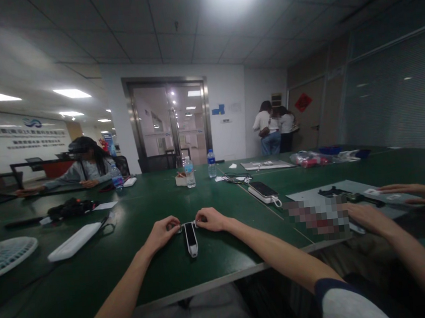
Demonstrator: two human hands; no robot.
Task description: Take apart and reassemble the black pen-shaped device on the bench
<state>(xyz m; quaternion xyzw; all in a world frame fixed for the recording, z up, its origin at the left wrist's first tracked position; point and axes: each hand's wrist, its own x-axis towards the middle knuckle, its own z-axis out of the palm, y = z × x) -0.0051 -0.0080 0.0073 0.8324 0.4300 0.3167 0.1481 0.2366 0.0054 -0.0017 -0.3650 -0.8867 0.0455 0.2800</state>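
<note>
A slim black-and-white device (191,239) lies on the green table (96,277) directly in front of me, its long body pointing towards me. My left hand (163,234) and my right hand (210,219) pinch the thin white ends at its far tip from either side. The fingers hide part of that tip, so its exact shape cannot be seen. Both forearms rest over the table's near edge.
On the right, a co-worker's hands (387,201) lie over a grey mat (307,194), partly behind a pixelated patch. A phone (262,190) sits on a white unit. A white case (74,242), a round vented object (4,257), water bottles (189,172) and another seated person (87,164) surround me.
</note>
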